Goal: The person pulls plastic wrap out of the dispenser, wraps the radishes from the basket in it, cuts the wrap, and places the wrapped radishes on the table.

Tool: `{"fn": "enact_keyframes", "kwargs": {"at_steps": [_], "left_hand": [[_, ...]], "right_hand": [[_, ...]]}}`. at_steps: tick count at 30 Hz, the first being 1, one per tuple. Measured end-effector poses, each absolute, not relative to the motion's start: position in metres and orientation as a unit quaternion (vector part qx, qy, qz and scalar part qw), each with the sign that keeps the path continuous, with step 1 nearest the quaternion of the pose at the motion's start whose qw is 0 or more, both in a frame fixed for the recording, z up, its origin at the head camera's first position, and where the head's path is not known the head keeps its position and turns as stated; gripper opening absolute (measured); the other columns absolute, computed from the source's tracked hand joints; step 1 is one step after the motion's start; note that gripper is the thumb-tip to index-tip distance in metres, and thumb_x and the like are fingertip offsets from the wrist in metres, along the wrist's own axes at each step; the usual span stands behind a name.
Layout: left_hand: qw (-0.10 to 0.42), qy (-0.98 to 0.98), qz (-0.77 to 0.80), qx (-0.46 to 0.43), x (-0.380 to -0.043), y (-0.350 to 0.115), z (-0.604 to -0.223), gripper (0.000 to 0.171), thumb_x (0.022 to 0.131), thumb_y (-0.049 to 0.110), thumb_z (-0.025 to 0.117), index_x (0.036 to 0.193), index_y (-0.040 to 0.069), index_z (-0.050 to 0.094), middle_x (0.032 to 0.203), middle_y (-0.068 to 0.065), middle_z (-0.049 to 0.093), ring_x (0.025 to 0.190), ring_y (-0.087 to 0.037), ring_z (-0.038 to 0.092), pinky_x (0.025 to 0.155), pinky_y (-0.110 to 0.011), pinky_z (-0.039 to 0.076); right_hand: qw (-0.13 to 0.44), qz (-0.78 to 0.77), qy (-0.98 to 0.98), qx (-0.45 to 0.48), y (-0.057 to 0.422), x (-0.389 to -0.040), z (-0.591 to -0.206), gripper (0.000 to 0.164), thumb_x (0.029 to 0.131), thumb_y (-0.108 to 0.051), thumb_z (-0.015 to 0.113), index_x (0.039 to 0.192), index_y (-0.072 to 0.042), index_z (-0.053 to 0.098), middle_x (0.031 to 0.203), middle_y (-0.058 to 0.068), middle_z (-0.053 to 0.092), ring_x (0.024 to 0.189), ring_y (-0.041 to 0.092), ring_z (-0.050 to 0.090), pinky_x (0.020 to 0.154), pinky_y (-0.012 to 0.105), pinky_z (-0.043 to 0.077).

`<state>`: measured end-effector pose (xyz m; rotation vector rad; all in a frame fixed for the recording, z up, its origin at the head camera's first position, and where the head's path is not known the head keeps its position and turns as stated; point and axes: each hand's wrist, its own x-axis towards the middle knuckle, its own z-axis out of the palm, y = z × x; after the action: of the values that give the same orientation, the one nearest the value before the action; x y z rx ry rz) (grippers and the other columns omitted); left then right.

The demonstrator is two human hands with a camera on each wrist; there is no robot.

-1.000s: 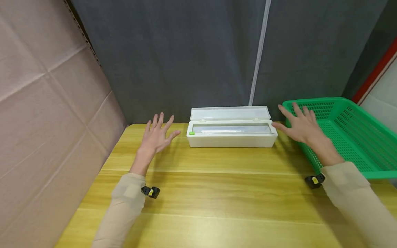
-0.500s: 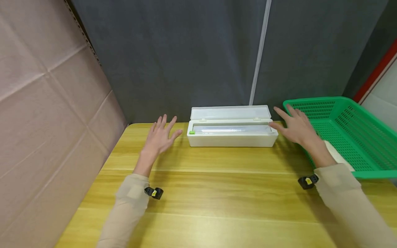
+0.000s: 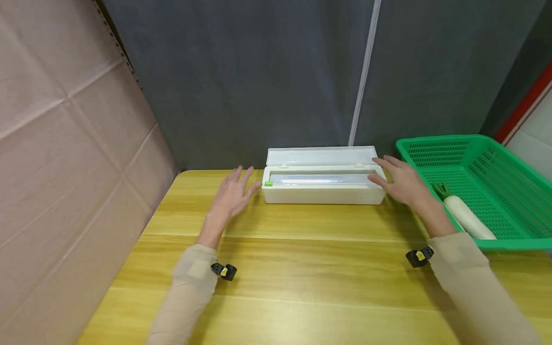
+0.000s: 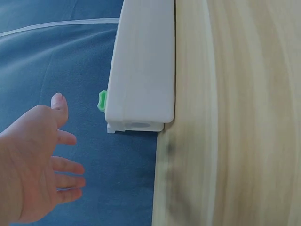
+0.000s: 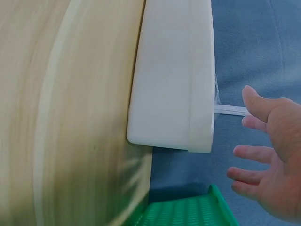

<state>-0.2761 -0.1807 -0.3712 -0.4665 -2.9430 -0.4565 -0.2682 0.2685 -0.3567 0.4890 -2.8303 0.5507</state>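
Standing at the far edge of the desk (image 3: 327, 268), the box (image 3: 323, 195) could be tipped backward if its raised lid (image 3: 321, 155) were bumped by the left fingers (image 3: 246, 178) or right fingers (image 3: 385, 166), both loosely spread, nothing held.

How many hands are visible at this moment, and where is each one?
2. The left hand is just left of the open white box, the right hand at the box's right end, near the green basket. No other hand shows.
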Motion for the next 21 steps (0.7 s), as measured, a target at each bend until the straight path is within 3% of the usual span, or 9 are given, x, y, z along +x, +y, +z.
{"fn": "enact_keyframes", "kwargs": {"at_steps": [7, 21], "left_hand": [[0.076, -0.969, -0.163, -0.172, -0.277, -0.170, -0.379, 0.066, 0.108, 0.051, 0.034, 0.159, 0.009, 0.029, 0.160, -0.026, 0.027, 0.147, -0.041, 0.026, 0.118, -0.056, 0.022], [0.132, -0.949, -0.198, -0.205, -0.284, -0.151, -0.389, 0.055, 0.108, 0.037, 0.046, 0.149, -0.001, 0.044, 0.148, -0.026, 0.045, 0.139, -0.040, 0.041, 0.115, -0.054, 0.031]], "right_hand": [[0.142, 0.217, -0.944, 0.202, 0.263, -0.271, -0.367, 0.051, 0.101, -0.027, 0.063, 0.139, 0.006, 0.053, 0.137, 0.035, 0.049, 0.124, 0.053, 0.047, 0.104, 0.064, 0.037], [0.177, 0.244, -0.931, 0.209, 0.263, -0.278, -0.385, 0.035, 0.096, -0.014, 0.071, 0.124, 0.005, 0.065, 0.124, 0.031, 0.061, 0.116, 0.050, 0.054, 0.100, 0.063, 0.041]]}}
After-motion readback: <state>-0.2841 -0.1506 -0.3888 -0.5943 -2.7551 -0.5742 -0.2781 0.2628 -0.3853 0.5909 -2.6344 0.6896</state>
